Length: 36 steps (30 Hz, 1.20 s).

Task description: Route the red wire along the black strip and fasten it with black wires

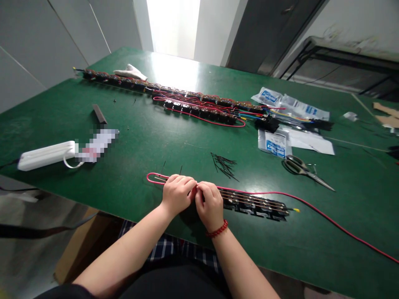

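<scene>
My left hand (177, 193) and my right hand (210, 203) meet near the table's front edge, fingers curled and pinched together on a red wire (156, 181) that loops out to the left. The same wire (327, 216) runs right along a row of black switch blocks (255, 204) and trails off to the right. A red bead bracelet (217, 229) circles my right wrist. A small heap of black cable ties (225, 165) lies just beyond my hands.
Longer wired rows of black blocks (193, 104) lie across the far side of the green table (140, 137). Scissors (304, 169) and plastic bags (291, 106) lie at right. A white power bank (46, 154) and a blurred item lie at left.
</scene>
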Each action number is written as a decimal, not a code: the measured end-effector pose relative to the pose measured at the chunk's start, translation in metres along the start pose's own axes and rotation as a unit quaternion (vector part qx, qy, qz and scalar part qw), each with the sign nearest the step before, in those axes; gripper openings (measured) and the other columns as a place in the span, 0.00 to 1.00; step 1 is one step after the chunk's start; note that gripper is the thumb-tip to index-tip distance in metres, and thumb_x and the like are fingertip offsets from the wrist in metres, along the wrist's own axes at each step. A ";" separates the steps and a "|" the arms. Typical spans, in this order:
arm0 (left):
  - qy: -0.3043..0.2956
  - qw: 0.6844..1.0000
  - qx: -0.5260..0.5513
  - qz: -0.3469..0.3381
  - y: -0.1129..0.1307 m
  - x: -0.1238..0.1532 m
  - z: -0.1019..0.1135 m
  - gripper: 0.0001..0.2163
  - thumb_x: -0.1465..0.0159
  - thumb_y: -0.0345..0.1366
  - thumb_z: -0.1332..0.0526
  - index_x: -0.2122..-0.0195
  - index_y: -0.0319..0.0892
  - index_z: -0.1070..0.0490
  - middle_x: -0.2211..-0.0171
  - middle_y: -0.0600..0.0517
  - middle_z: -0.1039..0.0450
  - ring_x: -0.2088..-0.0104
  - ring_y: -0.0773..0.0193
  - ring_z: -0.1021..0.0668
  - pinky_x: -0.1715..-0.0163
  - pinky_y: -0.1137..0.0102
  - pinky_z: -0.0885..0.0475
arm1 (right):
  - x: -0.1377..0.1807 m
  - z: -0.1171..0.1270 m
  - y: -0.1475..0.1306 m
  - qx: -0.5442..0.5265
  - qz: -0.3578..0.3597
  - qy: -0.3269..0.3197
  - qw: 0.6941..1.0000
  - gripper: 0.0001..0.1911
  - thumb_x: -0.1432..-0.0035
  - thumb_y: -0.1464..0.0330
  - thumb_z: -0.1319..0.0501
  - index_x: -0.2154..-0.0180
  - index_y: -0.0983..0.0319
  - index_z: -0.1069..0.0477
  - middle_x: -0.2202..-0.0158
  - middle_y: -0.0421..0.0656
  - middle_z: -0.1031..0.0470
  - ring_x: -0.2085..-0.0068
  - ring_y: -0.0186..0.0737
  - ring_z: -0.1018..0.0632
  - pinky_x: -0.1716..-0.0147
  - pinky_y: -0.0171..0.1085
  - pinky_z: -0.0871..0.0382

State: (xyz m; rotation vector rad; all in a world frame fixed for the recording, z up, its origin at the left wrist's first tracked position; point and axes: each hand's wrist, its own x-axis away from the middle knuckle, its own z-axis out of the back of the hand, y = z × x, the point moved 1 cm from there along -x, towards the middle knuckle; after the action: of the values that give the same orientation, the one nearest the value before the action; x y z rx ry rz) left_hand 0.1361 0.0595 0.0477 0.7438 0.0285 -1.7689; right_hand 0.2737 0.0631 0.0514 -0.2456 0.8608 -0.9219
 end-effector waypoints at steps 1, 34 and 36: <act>-0.002 1.000 -0.002 0.001 0.000 0.000 0.000 0.07 0.35 0.34 0.43 0.68 0.46 0.27 0.66 0.54 0.20 0.64 0.63 0.21 0.58 0.65 0.34 | -0.001 0.000 -0.001 0.000 -0.007 -0.005 1.000 0.07 0.39 0.75 0.46 0.61 0.59 0.32 0.61 0.47 0.25 0.58 0.44 0.25 0.56 0.45 0.27; 0.033 0.999 0.010 0.015 -0.005 0.004 0.000 0.11 0.40 0.28 0.45 0.58 0.42 0.29 0.67 0.52 0.22 0.66 0.61 0.21 0.58 0.65 0.31 | -0.042 0.013 0.021 -0.130 -0.117 -0.159 0.972 0.08 0.40 0.67 0.42 0.65 0.58 0.24 0.65 0.43 0.20 0.64 0.41 0.21 0.62 0.39 0.28; 0.033 0.999 0.008 0.022 -0.005 0.004 0.000 0.11 0.40 0.27 0.46 0.58 0.42 0.29 0.68 0.52 0.22 0.66 0.61 0.21 0.57 0.65 0.31 | -0.047 0.013 0.020 -0.142 -0.132 -0.172 0.966 0.07 0.40 0.67 0.42 0.67 0.58 0.25 0.67 0.41 0.20 0.66 0.39 0.21 0.64 0.37 0.28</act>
State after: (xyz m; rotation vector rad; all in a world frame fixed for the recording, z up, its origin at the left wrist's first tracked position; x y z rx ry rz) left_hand 0.1314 0.0576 0.0441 0.8083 0.0414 -1.7038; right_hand 0.2805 0.1098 0.0748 -0.7615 0.6423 -0.9650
